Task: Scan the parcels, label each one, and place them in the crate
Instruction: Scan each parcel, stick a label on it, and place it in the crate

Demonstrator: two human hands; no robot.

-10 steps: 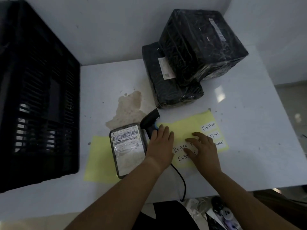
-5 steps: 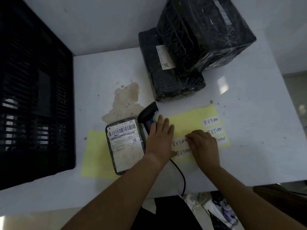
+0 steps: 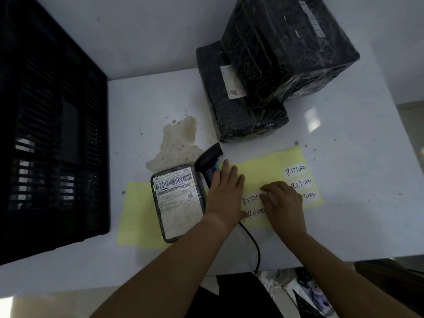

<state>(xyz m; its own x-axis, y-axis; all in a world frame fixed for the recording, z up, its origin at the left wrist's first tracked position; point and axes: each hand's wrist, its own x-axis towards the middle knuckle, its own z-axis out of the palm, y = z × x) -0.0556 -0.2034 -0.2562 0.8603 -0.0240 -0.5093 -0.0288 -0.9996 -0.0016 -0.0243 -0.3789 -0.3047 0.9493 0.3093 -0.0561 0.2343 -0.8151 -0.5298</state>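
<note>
A small grey parcel point(image 3: 177, 203) with a barcode label lies flat at the table's front. A black handheld scanner point(image 3: 207, 159) rests just right of it. To the right lies a yellow sheet point(image 3: 259, 171) carrying several white "RETURN" labels point(image 3: 296, 171). My left hand point(image 3: 226, 193) lies flat on the sheet's left end, beside the scanner handle, holding nothing. My right hand point(image 3: 283, 203) is curled over the sheet's middle, its fingertips pinching at the edge of one RETURN label. The black slatted crate point(image 3: 52, 134) stands at the far left.
Two large black-wrapped parcels are stacked at the back right, the upper parcel point(image 3: 289, 47) on the lower parcel point(image 3: 241, 115). A second yellow sheet point(image 3: 135, 214) lies under the small parcel. A brown stain point(image 3: 176, 143) marks the table. The scanner cable point(image 3: 252, 244) runs off the front edge.
My right hand's fingers have curled from spread flat to pinching at a label near the sheet's middle. My left hand stays pressed on the sheet. The view has shifted slightly.
</note>
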